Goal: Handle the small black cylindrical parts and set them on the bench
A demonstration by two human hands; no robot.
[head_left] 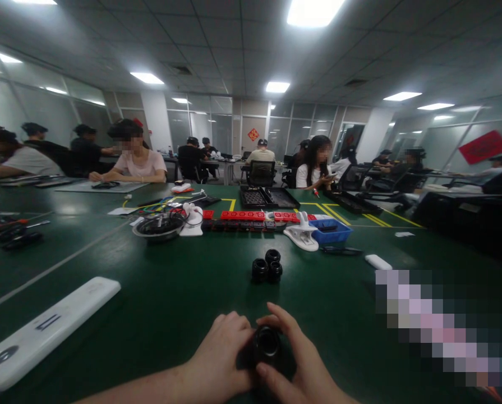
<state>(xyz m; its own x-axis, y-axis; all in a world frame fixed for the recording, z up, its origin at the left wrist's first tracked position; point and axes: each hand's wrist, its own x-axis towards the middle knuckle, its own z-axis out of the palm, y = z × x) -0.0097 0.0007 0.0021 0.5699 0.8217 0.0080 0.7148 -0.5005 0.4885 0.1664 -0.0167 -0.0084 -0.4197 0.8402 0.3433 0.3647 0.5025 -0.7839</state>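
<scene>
Close to my body, at the bottom of the head view, both hands meet at a glossy black cylindrical part (267,342) with a round hollow in its top. My right hand (307,359) grips it between thumb and fingers from the right. My left hand (225,350) is curled against its left side, with the fingertips hidden. The part's lower portion is dark and partly covered by my hands. Beyond them, three similar black ring-shaped parts (267,268) stand grouped on the green table (183,286).
A long white device (53,331) lies at left, tools (17,230) farther off. Across the middle are a round metal dish (158,225), red blocks (254,215), a white clip (302,233), a blue bin (330,231) and a black tray (284,197). Other people sit around.
</scene>
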